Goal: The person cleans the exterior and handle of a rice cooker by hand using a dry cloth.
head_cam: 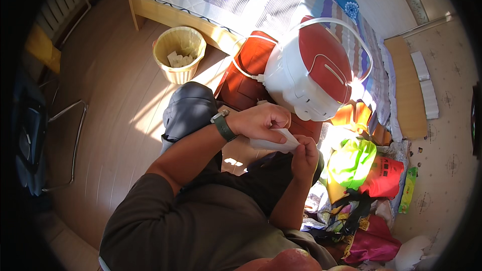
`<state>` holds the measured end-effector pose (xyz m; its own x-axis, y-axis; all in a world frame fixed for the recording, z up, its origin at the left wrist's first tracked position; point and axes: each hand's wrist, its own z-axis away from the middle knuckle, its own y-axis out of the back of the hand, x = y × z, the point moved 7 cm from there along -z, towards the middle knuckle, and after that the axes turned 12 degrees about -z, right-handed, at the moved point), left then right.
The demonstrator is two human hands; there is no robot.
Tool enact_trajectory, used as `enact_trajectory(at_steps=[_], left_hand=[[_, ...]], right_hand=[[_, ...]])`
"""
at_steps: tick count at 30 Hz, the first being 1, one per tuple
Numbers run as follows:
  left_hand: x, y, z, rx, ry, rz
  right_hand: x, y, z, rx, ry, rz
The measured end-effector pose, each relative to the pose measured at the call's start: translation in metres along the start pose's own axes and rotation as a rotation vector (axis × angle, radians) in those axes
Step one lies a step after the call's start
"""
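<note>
A folded white tissue or paper [273, 142] is held between my two hands, above my lap. My left hand [263, 121], with a green-strapped watch at the wrist, pinches its upper edge. The fingers and thumb of my right hand [305, 155] grip its right end. Just beyond my hands stands a white rice cooker [290, 79] with a red lid and a raised white handle, on a red surface [241, 82]. A white cord [241, 68] loops from its side, with a plug near its base.
A yellow waste bin [180, 71] holding crumpled paper stands on the wood floor, near a bed [177, 9] with striped bedding. Green bag [352, 162], red bag [384, 177] and magenta cloth [372, 239] lie at the right. A metal-legged chair [81, 135] is at the left.
</note>
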<state>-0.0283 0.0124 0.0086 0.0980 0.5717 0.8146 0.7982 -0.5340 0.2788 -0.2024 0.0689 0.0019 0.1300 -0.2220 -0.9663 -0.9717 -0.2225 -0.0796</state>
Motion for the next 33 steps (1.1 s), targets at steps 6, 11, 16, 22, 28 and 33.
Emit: enact_trajectory(at_steps=[6, 11, 16, 22, 28, 33], left_hand=[[-0.004, 0.003, 0.004, 0.052, 0.031, 0.232], [-0.003, -0.004, 0.002, -0.053, 0.199, 0.245], [-0.010, -0.018, 0.003, -0.146, 0.200, 0.005], [-0.011, -0.004, 0.002, -0.145, 0.187, -0.059], [-0.010, 0.004, 0.003, -0.089, 0.148, -0.186], [-0.012, 0.003, 0.003, -0.061, 0.107, -0.277]], right_hand=[[0.010, 0.018, 0.000, 0.144, -0.124, -0.466], [0.007, 0.006, -0.003, 0.205, -0.209, -0.503], [0.008, 0.002, -0.004, 0.181, -0.249, -0.497], [0.012, 0.037, 0.001, 0.197, -0.292, -0.170], [0.002, 0.045, 0.002, 0.222, -0.243, 0.076], [-0.017, 0.043, 0.001, 0.210, -0.144, 0.366]])
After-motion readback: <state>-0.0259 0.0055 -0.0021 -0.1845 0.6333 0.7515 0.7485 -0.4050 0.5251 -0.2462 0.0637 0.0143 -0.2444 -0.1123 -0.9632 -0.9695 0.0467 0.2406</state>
